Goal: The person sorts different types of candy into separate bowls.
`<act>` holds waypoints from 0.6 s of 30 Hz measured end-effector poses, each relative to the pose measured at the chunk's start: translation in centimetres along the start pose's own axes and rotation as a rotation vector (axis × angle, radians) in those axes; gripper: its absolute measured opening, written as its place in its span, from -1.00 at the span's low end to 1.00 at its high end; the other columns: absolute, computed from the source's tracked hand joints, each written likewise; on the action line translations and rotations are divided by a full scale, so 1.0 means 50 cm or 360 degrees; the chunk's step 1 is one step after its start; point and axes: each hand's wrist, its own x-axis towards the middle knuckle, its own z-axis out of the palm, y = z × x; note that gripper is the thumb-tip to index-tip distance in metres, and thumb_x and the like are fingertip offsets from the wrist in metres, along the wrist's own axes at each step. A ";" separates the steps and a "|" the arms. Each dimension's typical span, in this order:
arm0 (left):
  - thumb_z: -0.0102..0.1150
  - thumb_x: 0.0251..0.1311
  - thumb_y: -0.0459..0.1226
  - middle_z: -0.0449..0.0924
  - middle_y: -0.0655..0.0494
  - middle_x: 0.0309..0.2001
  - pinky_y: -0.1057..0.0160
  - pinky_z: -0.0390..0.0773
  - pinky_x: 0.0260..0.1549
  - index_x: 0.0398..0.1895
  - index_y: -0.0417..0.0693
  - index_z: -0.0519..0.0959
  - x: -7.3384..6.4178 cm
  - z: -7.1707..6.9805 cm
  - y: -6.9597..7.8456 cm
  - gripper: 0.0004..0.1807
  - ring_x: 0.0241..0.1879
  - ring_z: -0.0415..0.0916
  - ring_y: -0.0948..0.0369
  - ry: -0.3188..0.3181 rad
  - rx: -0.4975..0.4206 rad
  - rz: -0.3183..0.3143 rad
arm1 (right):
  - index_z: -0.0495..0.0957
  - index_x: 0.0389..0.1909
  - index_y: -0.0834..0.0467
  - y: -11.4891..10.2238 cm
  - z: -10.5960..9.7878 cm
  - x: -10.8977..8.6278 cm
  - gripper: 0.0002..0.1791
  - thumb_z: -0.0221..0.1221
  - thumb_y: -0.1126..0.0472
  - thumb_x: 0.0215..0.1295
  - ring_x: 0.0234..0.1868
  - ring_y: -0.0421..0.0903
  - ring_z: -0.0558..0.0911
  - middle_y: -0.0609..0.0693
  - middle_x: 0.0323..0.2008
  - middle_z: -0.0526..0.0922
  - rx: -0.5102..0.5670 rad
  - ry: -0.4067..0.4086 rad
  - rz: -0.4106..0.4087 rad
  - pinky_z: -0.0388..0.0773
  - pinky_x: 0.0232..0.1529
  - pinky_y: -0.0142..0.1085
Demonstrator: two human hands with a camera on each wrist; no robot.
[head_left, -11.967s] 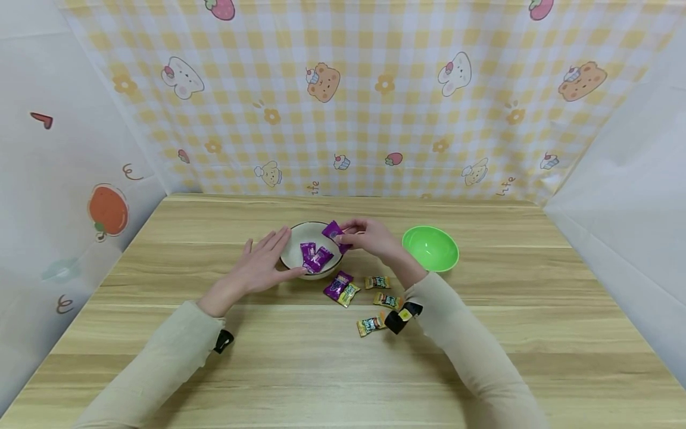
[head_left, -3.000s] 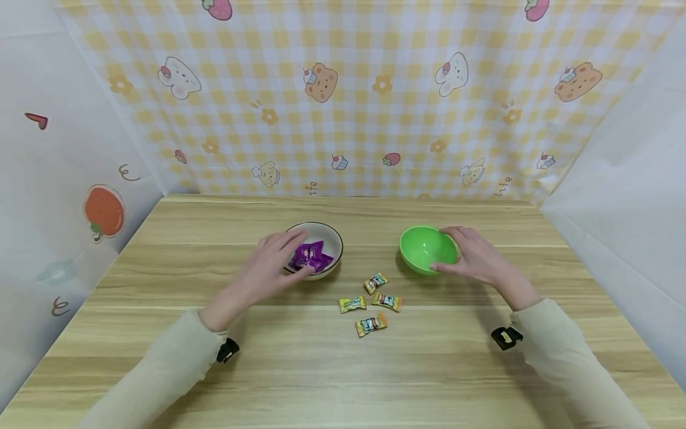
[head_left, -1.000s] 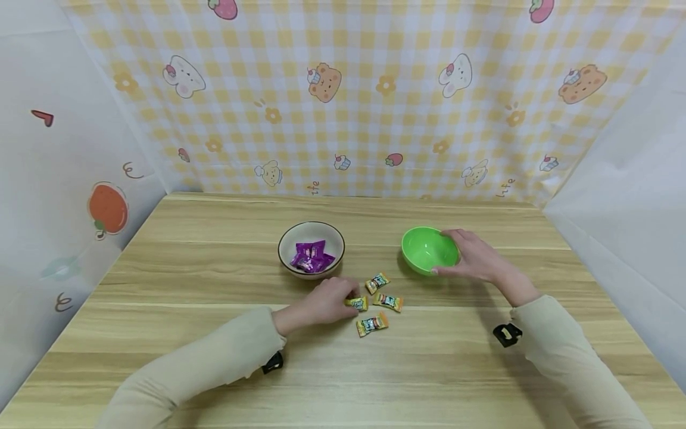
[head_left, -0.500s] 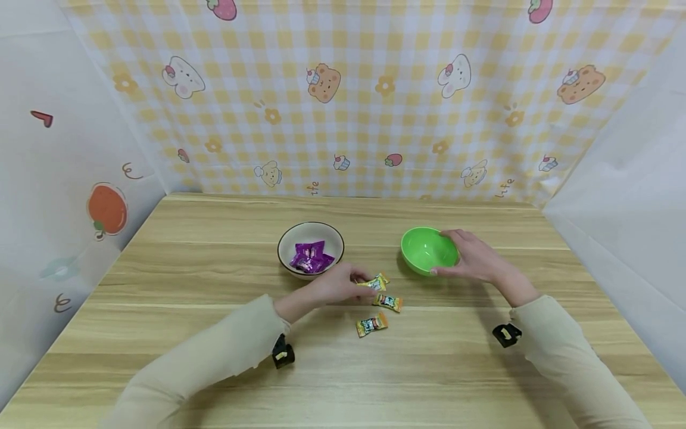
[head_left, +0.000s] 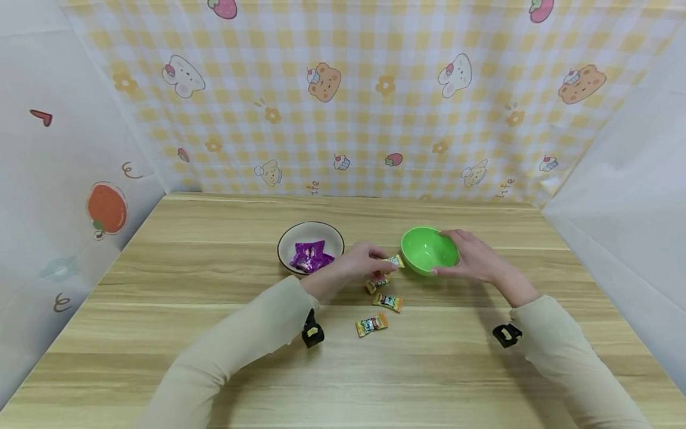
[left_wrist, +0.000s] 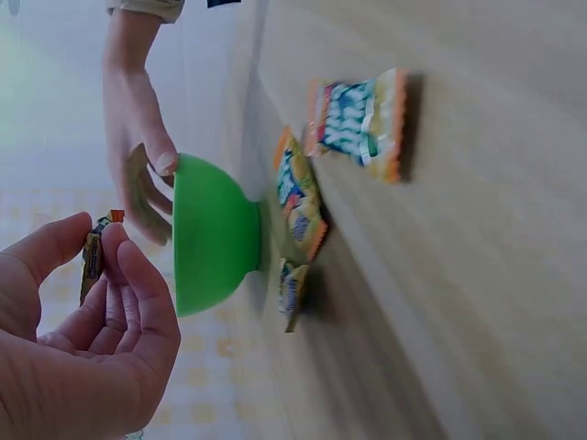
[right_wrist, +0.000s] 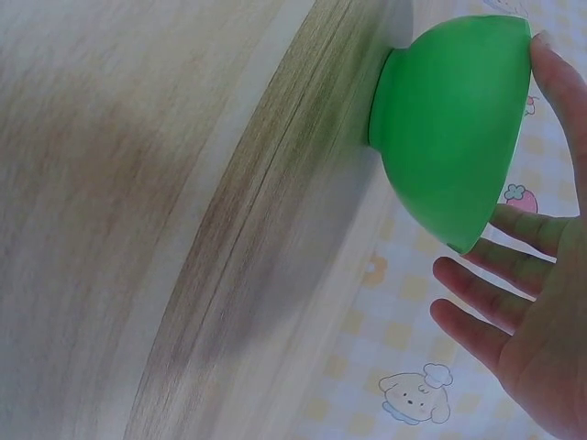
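Observation:
My left hand (head_left: 360, 262) pinches a small yellow wrapped candy (head_left: 396, 261) between thumb and fingertips, just left of the green bowl (head_left: 425, 249). The left wrist view has this candy (left_wrist: 94, 257) edge-on, level with the bowl's rim. On the bowl's right side, my right hand (head_left: 474, 257) touches the rim with thumb and fingers; the right wrist view shows its fingers (right_wrist: 486, 291) spread and fairly straight. Below the left hand lie three more yellow candies: one partly covered by it (head_left: 377, 285), a middle candy (head_left: 388, 302) and a nearer candy (head_left: 372, 324).
A cream bowl (head_left: 289, 241) with a dark rim stands to the left, holding several purple wrapped candies (head_left: 309, 256); the left forearm passes in front of it. Behind the wooden table (head_left: 225, 208) hangs a yellow checked cloth (head_left: 354, 119).
Purple candies earlier beside the cream bowl are now in it. My left hand left that bowl, picked up a yellow candy and carried it right toward the green bowl, where my right hand stays.

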 end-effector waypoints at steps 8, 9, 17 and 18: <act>0.17 0.09 -0.26 0.54 -0.19 -0.36 0.14 0.53 -0.31 -0.35 -0.23 0.58 0.046 0.011 0.034 -0.82 -0.51 0.47 0.21 0.0032 0.0049 0.0104 | 0.24 0.11 0.37 0.002 0.000 0.001 -0.03 0.24 -0.28 -0.15 -0.01 0.19 0.37 0.29 0.00 0.38 0.0010 -0.0006 0.0001 0.36 -0.11 0.05; 0.17 0.09 -0.25 0.54 -0.15 -0.40 0.16 0.53 -0.31 -0.36 -0.24 0.58 0.052 0.013 0.036 -0.81 -0.50 0.47 0.20 0.0039 0.0071 0.0116 | 0.23 0.12 0.37 0.002 0.000 0.001 -0.03 0.24 -0.28 -0.15 -0.01 0.19 0.37 0.29 0.00 0.37 0.0011 -0.0007 0.0001 0.36 -0.11 0.05; 0.24 0.01 -0.25 0.56 0.00 -0.49 0.15 0.52 -0.32 -0.43 -0.19 0.61 0.097 0.043 0.048 -0.84 -0.56 0.45 0.25 0.0219 0.0059 0.0070 | 0.22 0.13 0.37 0.002 -0.001 0.001 -0.02 0.24 -0.28 -0.15 0.01 0.20 0.36 0.29 0.02 0.36 0.0012 -0.0018 0.0005 0.35 -0.10 0.05; 0.25 0.01 -0.26 0.56 -0.03 -0.49 0.13 0.52 -0.31 -0.44 -0.21 0.61 0.101 0.048 0.049 -0.84 -0.57 0.45 0.25 0.0237 0.0051 0.0077 | 0.23 0.12 0.37 0.002 -0.001 0.001 -0.03 0.24 -0.27 -0.15 0.00 0.20 0.36 0.29 0.01 0.36 0.0011 -0.0015 0.0002 0.35 -0.10 0.05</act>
